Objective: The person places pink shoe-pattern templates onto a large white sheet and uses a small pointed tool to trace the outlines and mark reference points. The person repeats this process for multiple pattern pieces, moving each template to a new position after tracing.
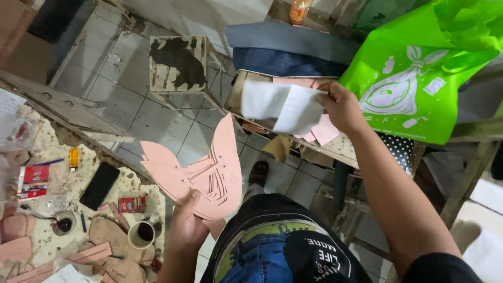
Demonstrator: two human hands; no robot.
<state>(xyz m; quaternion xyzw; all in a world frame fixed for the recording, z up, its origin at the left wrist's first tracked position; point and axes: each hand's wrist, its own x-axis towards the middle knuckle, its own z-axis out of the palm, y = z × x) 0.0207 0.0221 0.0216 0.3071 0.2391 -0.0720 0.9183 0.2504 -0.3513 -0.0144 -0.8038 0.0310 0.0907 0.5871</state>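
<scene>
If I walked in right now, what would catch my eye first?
Probably the bright green bag at the upper right. Next, the fan of pink cut pieces that the left hand holds at the centre. Just beside the bag, the right hand holds white sheets over a tray.

Pink cut pieces in one hand, white sheets in the other.

Left hand (187, 226) gripping a fanned stack of pink cut pieces (201, 175) above the tiled floor (141, 112); right hand (341, 106) pinching white sheets (283, 105) over a wooden tray (335, 149), beside a green bag (419, 73). Black phone (99, 185) and mug (142, 233) on the worktable (57, 167) at left.
</scene>
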